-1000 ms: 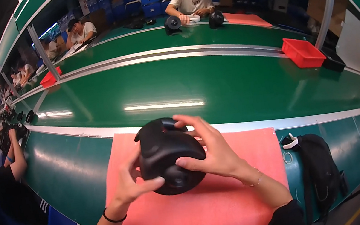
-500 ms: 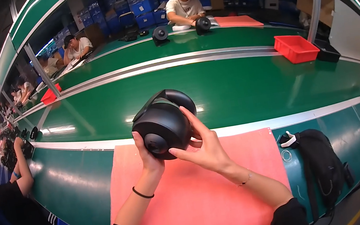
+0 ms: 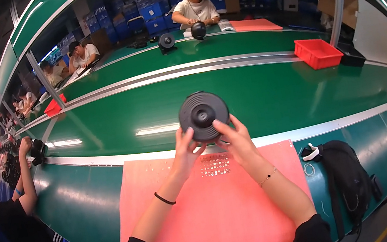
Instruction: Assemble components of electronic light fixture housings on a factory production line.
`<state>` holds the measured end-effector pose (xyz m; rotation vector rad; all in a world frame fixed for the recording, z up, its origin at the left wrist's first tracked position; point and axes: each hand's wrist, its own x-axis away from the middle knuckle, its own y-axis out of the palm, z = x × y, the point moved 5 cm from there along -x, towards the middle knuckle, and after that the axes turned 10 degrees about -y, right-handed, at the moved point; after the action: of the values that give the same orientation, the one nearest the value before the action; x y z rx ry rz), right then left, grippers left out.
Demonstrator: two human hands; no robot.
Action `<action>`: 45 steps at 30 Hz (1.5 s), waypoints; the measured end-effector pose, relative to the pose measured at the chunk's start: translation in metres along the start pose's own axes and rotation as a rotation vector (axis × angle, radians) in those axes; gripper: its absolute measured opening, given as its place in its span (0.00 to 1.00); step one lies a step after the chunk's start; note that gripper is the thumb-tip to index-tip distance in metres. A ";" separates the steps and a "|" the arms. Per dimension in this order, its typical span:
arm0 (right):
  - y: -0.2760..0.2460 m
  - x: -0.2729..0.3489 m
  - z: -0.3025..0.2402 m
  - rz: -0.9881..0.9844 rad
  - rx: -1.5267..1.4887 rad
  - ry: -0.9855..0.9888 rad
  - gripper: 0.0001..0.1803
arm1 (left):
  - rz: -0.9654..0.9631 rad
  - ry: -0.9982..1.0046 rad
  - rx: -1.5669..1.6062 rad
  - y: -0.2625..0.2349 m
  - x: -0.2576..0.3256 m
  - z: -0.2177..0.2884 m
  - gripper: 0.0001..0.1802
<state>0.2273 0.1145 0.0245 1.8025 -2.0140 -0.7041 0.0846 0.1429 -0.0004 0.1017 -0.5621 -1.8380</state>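
A round black device [image 3: 203, 115], dome-like with ridged concentric rings and a small hub at its centre, is held up in front of you with its flat circular face turned toward you. It sits above the far edge of the pink mat [image 3: 213, 218], over the near edge of the green conveyor table [image 3: 269, 94]. Both your hands reach it from below. Your left hand [image 3: 184, 153] grips the lower left rim with fingertips, a black band on that wrist. Your right hand [image 3: 235, 141] grips the lower right rim, a thin bracelet on that wrist. Each hand is about equally near. On the mat just beneath the device lies a patch of small pale dots [image 3: 214, 164]. A black bag [image 3: 347, 178] rests at the table's right end.
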 end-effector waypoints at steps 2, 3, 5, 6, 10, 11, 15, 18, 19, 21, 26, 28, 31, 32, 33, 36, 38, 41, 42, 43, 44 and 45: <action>-0.022 -0.012 0.013 0.123 -0.184 0.051 0.44 | -0.061 0.025 -0.072 0.010 0.001 -0.010 0.30; -0.028 -0.017 0.015 0.185 -0.194 -0.008 0.43 | -0.079 0.028 -0.148 0.010 -0.001 -0.018 0.29; -0.053 -0.028 0.026 0.291 -0.177 0.009 0.36 | -0.174 0.008 -0.150 0.012 -0.001 -0.034 0.25; -0.064 -0.034 0.026 0.288 -0.267 0.048 0.32 | -0.181 0.040 -0.312 0.014 0.003 -0.040 0.21; -0.050 -0.019 0.022 0.422 -0.240 0.082 0.29 | -0.185 -0.010 -0.408 0.021 0.015 -0.044 0.12; -0.046 -0.017 0.030 0.359 -0.272 0.127 0.30 | -0.189 -0.062 -0.374 0.020 0.016 -0.047 0.12; -0.025 -0.002 0.062 -0.074 0.118 0.170 0.14 | -0.192 0.020 -0.383 0.013 0.011 -0.049 0.12; 0.004 0.009 0.062 -0.217 0.417 -0.121 0.11 | -0.065 0.108 -0.510 0.004 0.013 -0.050 0.12; 0.005 0.014 0.060 -0.153 0.425 -0.163 0.12 | -0.031 0.154 -0.604 0.006 0.016 -0.046 0.12; 0.002 0.016 0.060 -0.150 0.433 -0.189 0.11 | -0.039 0.160 -0.623 0.009 0.020 -0.042 0.12; 0.000 0.014 0.057 -0.175 0.483 -0.222 0.10 | -0.042 0.236 -0.723 0.013 0.017 -0.040 0.10; -0.003 0.013 0.060 -0.174 0.492 -0.206 0.10 | -0.059 0.224 -0.734 0.013 0.018 -0.040 0.09; -0.001 0.014 0.057 -0.186 0.521 -0.204 0.10 | -0.063 0.228 -0.751 0.014 0.018 -0.038 0.09; 0.000 0.013 0.056 -0.193 0.543 -0.214 0.10 | -0.052 0.229 -0.783 0.014 0.019 -0.037 0.09; -0.001 0.015 0.056 -0.196 0.555 -0.215 0.10 | -0.040 0.232 -0.814 0.014 0.020 -0.037 0.09; 0.001 0.016 0.057 -0.222 0.551 -0.223 0.10 | -0.052 0.240 -0.852 0.013 0.023 -0.035 0.09; 0.001 0.018 0.055 -0.218 0.569 -0.205 0.10 | -0.043 0.217 -0.849 0.014 0.024 -0.033 0.09; 0.003 0.021 0.056 -0.207 0.582 -0.203 0.11 | -0.047 0.219 -0.859 0.014 0.027 -0.031 0.09; 0.004 0.021 0.056 -0.208 0.582 -0.206 0.11 | -0.046 0.220 -0.858 0.013 0.027 -0.033 0.09; 0.003 0.021 0.057 -0.205 0.573 -0.203 0.10 | -0.045 0.222 -0.856 0.013 0.026 -0.033 0.09; 0.002 0.020 0.057 -0.200 0.563 -0.200 0.10 | -0.047 0.225 -0.855 0.013 0.025 -0.034 0.09; 0.001 0.019 0.058 -0.198 0.565 -0.202 0.10 | -0.040 0.242 -0.854 0.012 0.024 -0.034 0.09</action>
<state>0.1912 0.1036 -0.0232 2.3513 -2.3594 -0.4001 0.0985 0.1068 -0.0198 -0.2387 0.4155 -1.9252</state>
